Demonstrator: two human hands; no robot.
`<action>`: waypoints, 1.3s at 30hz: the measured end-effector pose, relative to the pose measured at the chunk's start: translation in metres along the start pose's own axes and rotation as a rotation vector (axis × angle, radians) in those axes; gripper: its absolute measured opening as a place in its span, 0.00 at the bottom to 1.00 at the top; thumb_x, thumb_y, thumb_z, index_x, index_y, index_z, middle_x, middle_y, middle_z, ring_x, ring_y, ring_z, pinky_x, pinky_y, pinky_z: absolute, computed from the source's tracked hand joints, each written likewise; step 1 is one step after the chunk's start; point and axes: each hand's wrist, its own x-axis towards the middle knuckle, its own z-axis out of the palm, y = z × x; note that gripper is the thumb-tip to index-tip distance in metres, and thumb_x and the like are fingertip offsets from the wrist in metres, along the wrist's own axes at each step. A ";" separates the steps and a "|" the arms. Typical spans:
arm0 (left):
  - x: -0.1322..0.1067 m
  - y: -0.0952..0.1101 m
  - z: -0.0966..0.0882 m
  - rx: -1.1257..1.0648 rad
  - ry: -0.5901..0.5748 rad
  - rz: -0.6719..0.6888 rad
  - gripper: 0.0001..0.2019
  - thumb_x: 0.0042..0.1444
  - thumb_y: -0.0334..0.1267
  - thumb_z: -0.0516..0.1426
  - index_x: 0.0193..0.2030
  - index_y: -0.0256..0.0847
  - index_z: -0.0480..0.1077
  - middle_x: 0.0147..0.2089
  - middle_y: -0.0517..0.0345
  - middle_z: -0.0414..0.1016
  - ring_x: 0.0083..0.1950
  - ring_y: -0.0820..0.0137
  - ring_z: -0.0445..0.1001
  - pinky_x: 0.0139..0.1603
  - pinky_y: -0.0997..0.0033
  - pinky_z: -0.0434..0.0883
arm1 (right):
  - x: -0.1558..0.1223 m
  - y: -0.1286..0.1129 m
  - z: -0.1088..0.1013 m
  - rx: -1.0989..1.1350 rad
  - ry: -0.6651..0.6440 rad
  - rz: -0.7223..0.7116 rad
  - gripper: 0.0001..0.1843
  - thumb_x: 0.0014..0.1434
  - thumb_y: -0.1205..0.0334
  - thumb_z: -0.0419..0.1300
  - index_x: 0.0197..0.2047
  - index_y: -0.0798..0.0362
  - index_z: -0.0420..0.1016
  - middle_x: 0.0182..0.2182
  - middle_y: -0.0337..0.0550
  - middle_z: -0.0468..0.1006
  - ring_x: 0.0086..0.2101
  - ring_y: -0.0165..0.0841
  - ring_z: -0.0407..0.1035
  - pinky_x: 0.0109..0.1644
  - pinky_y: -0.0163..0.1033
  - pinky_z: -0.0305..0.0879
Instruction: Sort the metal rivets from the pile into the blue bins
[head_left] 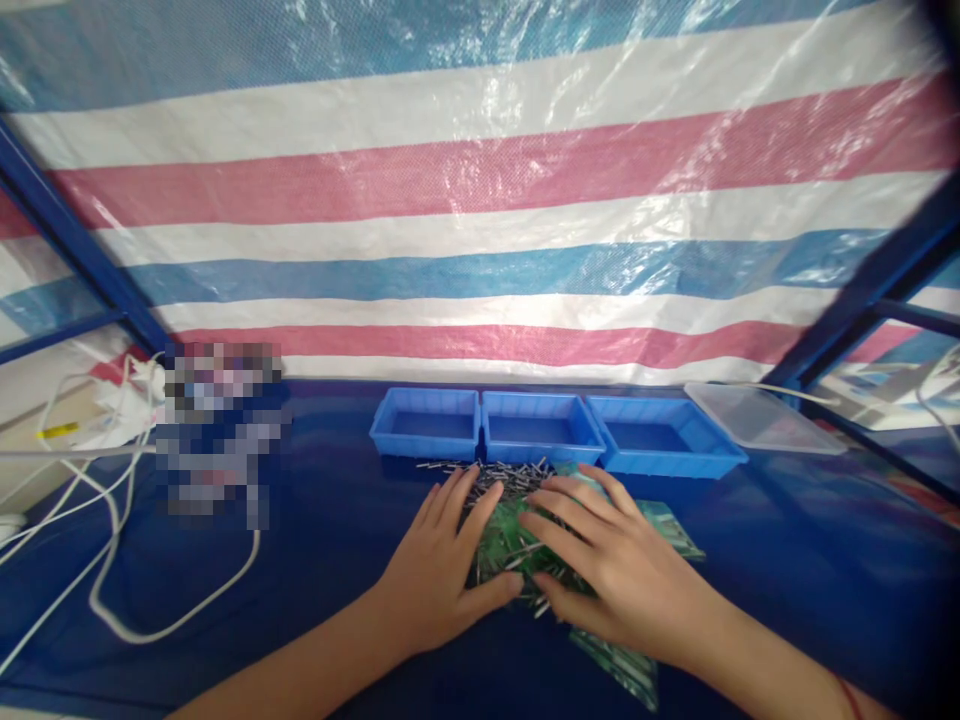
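A heap of thin metal pins (501, 478) lies on green sheets (670, 534) on the dark blue table (322, 520). My left hand (442, 565) rests flat at the heap's left edge, fingers spread and touching the pins. My right hand (604, 560) lies flat on the green sheets at the heap's right side, fingers stretched toward the left hand. Neither hand grips anything. Part of the heap is hidden under my fingers.
Three blue plastic trays (426, 422), (538, 425), (660, 435) stand in a row just behind the pins, with a clear tray (761, 418) to their right. White cables (112, 520) trail over the table's left side. A striped tarp (480, 200) hangs behind.
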 end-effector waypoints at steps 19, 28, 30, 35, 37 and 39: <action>0.056 0.013 -0.013 -0.249 0.282 -0.009 0.11 0.62 0.40 0.53 0.49 0.41 0.70 0.45 0.53 0.75 0.49 0.63 0.69 0.52 0.59 0.65 | 0.021 0.016 -0.007 0.368 0.218 0.222 0.14 0.65 0.63 0.49 0.49 0.49 0.73 0.42 0.47 0.77 0.42 0.36 0.71 0.45 0.42 0.68; 0.049 0.011 -0.014 -0.598 0.359 -0.314 0.08 0.59 0.38 0.56 0.33 0.40 0.75 0.32 0.58 0.77 0.36 0.69 0.73 0.39 0.72 0.67 | 0.016 0.023 0.003 0.582 0.153 0.457 0.14 0.61 0.51 0.55 0.38 0.50 0.76 0.32 0.40 0.79 0.31 0.33 0.71 0.36 0.36 0.70; 0.049 0.014 -0.014 -0.667 0.351 -0.365 0.08 0.58 0.38 0.57 0.32 0.39 0.75 0.32 0.59 0.77 0.34 0.70 0.73 0.38 0.74 0.66 | 0.016 0.024 0.003 0.660 0.111 0.486 0.15 0.62 0.51 0.54 0.35 0.51 0.76 0.32 0.40 0.78 0.32 0.33 0.71 0.37 0.36 0.69; 0.050 0.016 -0.014 -0.814 0.323 -0.426 0.10 0.58 0.40 0.57 0.32 0.38 0.76 0.30 0.60 0.77 0.31 0.72 0.71 0.34 0.76 0.65 | 0.016 0.030 0.007 0.832 0.055 0.535 0.15 0.61 0.50 0.55 0.33 0.53 0.73 0.30 0.41 0.75 0.30 0.32 0.69 0.35 0.36 0.68; 0.050 0.016 -0.014 -0.838 0.313 -0.433 0.11 0.58 0.41 0.56 0.32 0.37 0.76 0.30 0.60 0.77 0.31 0.72 0.71 0.32 0.77 0.65 | 0.015 0.033 0.009 0.840 0.040 0.542 0.17 0.61 0.49 0.55 0.30 0.53 0.72 0.25 0.39 0.72 0.27 0.30 0.66 0.30 0.34 0.67; 0.050 0.015 -0.015 -0.833 0.302 -0.427 0.11 0.58 0.41 0.56 0.32 0.37 0.76 0.29 0.60 0.76 0.31 0.71 0.71 0.32 0.77 0.65 | 0.015 0.035 0.009 0.824 0.062 0.555 0.19 0.61 0.48 0.54 0.27 0.53 0.71 0.23 0.38 0.70 0.25 0.30 0.65 0.28 0.33 0.65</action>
